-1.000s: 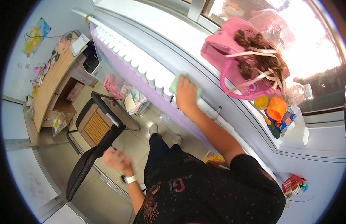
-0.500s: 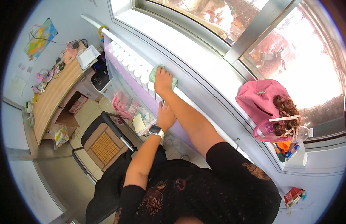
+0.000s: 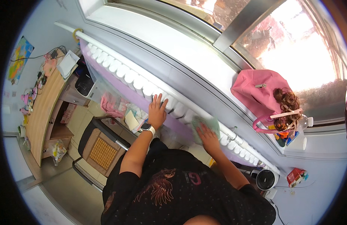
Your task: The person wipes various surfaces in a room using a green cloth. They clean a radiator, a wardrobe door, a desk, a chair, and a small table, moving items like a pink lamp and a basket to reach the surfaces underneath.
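A white column radiator (image 3: 129,76) runs slantwise below the window sill, with a long white pipe along its top. On its right half lies a pale green cloth (image 3: 213,125), pressed under my right hand (image 3: 209,138). That hand's fingers are stretched over the cloth and hold it against the radiator. My left hand (image 3: 157,114) rests farther left on the radiator columns, fingers apart, with nothing held. A watch (image 3: 146,127) with a pale strap is on my left wrist.
On the sill at right are a pink bag (image 3: 254,92), a brown curly hairpiece (image 3: 286,103) and a clear bottle (image 3: 304,123). A chair (image 3: 102,148) and a wooden desk (image 3: 50,108) stand at left. A small black fan (image 3: 266,179) sits at lower right.
My right hand has moved the green cloth rightward and nearer along the radiator. My left hand has come up onto the columns with its fingers spread. The view has shifted to the right.
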`<action>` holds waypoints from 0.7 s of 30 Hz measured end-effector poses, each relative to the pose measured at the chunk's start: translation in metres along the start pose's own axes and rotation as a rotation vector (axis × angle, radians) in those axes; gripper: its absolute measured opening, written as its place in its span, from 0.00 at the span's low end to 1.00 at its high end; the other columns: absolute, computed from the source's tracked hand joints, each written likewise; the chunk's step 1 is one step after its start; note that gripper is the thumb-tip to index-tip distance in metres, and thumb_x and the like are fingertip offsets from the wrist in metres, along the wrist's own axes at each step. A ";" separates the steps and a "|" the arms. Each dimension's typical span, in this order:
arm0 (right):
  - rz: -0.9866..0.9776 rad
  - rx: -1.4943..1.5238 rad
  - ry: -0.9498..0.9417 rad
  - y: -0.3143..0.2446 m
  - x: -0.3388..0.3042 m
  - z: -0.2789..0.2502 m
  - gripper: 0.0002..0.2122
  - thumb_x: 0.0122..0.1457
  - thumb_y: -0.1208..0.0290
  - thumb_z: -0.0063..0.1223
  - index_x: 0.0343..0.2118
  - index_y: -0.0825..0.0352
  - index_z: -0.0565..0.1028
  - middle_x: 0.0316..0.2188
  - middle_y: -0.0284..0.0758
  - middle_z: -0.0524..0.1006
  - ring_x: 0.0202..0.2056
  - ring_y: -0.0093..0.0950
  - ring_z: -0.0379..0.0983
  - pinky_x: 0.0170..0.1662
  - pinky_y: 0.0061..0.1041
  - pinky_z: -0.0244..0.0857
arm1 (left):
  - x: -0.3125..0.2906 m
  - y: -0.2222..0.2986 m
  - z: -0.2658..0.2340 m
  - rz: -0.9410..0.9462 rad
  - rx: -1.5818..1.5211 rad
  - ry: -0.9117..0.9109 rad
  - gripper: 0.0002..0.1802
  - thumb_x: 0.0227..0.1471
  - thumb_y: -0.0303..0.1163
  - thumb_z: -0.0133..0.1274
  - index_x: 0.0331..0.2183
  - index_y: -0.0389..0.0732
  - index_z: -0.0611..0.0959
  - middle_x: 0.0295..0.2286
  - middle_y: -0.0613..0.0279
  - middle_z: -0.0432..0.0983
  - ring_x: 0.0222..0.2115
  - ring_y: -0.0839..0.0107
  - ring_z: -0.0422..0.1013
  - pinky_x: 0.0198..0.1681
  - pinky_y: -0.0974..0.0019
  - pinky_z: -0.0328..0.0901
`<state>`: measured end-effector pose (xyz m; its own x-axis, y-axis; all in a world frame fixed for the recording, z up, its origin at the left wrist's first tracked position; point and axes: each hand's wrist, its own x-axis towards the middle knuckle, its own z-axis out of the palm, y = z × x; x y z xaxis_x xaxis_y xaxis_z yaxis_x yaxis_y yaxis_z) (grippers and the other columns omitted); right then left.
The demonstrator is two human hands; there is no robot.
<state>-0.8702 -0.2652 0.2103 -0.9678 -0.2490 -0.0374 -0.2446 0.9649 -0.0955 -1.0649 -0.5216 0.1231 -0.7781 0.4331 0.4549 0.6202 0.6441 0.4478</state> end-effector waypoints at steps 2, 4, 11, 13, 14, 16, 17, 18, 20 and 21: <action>0.202 -0.014 0.017 0.019 -0.051 0.013 0.36 0.45 0.82 0.50 0.62 0.67 0.58 0.61 0.53 0.59 0.45 0.48 0.67 0.47 0.42 0.62 | -0.003 -0.008 0.002 0.007 0.013 -0.020 0.38 0.39 0.21 0.52 0.57 0.47 0.68 0.61 0.48 0.51 0.62 0.46 0.48 0.53 0.47 0.56; 0.383 0.038 0.125 0.021 -0.065 0.016 0.37 0.43 0.82 0.51 0.62 0.72 0.57 0.58 0.57 0.60 0.41 0.49 0.67 0.45 0.42 0.62 | -0.002 -0.010 -0.004 0.033 0.009 -0.038 0.38 0.40 0.21 0.52 0.57 0.46 0.68 0.61 0.49 0.51 0.62 0.47 0.48 0.53 0.47 0.55; 0.552 0.098 0.221 -0.037 0.031 0.027 0.43 0.41 0.68 0.61 0.62 0.73 0.55 0.59 0.56 0.57 0.62 0.54 0.51 0.64 0.50 0.43 | -0.005 -0.010 0.021 0.023 0.011 0.036 0.42 0.36 0.24 0.52 0.58 0.43 0.63 0.61 0.41 0.46 0.61 0.37 0.44 0.54 0.38 0.51; 0.352 0.207 0.154 -0.056 0.082 0.024 0.43 0.42 0.67 0.62 0.63 0.69 0.55 0.60 0.55 0.56 0.61 0.52 0.52 0.64 0.48 0.44 | -0.010 -0.016 0.018 0.050 0.012 0.017 0.47 0.36 0.25 0.53 0.60 0.44 0.56 0.61 0.38 0.43 0.61 0.32 0.42 0.54 0.35 0.50; 0.243 0.229 0.164 -0.067 0.111 0.022 0.41 0.42 0.68 0.61 0.62 0.71 0.56 0.60 0.55 0.56 0.61 0.52 0.52 0.64 0.48 0.44 | -0.012 -0.018 0.014 0.045 0.027 -0.008 0.45 0.38 0.28 0.56 0.60 0.44 0.59 0.61 0.39 0.47 0.61 0.33 0.43 0.56 0.37 0.49; 0.092 0.270 0.275 -0.085 0.173 0.024 0.38 0.43 0.70 0.60 0.60 0.74 0.59 0.59 0.54 0.58 0.61 0.52 0.53 0.64 0.47 0.45 | -0.004 -0.007 -0.006 0.035 -0.041 -0.086 0.42 0.40 0.30 0.57 0.59 0.42 0.62 0.59 0.40 0.52 0.61 0.38 0.46 0.58 0.43 0.50; 0.042 0.293 0.375 -0.092 0.203 0.027 0.36 0.44 0.71 0.59 0.58 0.76 0.60 0.58 0.54 0.60 0.61 0.51 0.54 0.63 0.48 0.46 | 0.004 0.000 -0.018 0.035 -0.071 -0.123 0.41 0.42 0.32 0.58 0.58 0.41 0.63 0.59 0.41 0.55 0.60 0.40 0.48 0.58 0.46 0.51; 0.038 0.312 0.383 -0.106 0.229 0.024 0.35 0.44 0.72 0.58 0.58 0.76 0.61 0.57 0.54 0.61 0.60 0.51 0.55 0.63 0.46 0.47 | 0.003 0.001 -0.020 -0.136 -0.277 -0.147 0.38 0.44 0.33 0.58 0.57 0.39 0.65 0.57 0.42 0.59 0.59 0.44 0.53 0.58 0.51 0.53; 0.049 0.351 0.394 -0.131 0.263 0.012 0.34 0.44 0.73 0.56 0.57 0.77 0.62 0.54 0.54 0.64 0.59 0.50 0.57 0.62 0.43 0.49 | -0.012 0.001 -0.007 -0.377 -0.490 -0.038 0.33 0.48 0.34 0.58 0.55 0.37 0.68 0.53 0.43 0.65 0.54 0.49 0.61 0.56 0.58 0.57; 0.036 0.377 0.422 -0.135 0.267 0.013 0.32 0.45 0.74 0.55 0.56 0.77 0.62 0.55 0.54 0.64 0.59 0.49 0.57 0.62 0.44 0.49 | -0.025 -0.001 0.005 -0.440 -0.507 0.042 0.31 0.48 0.34 0.57 0.54 0.36 0.70 0.52 0.43 0.68 0.52 0.49 0.64 0.54 0.59 0.59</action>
<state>-1.0945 -0.4628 0.2006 -0.9341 -0.0873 0.3463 -0.2480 0.8564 -0.4530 -1.0463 -0.5302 0.1070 -0.9708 0.1663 0.1726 0.2241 0.3745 0.8997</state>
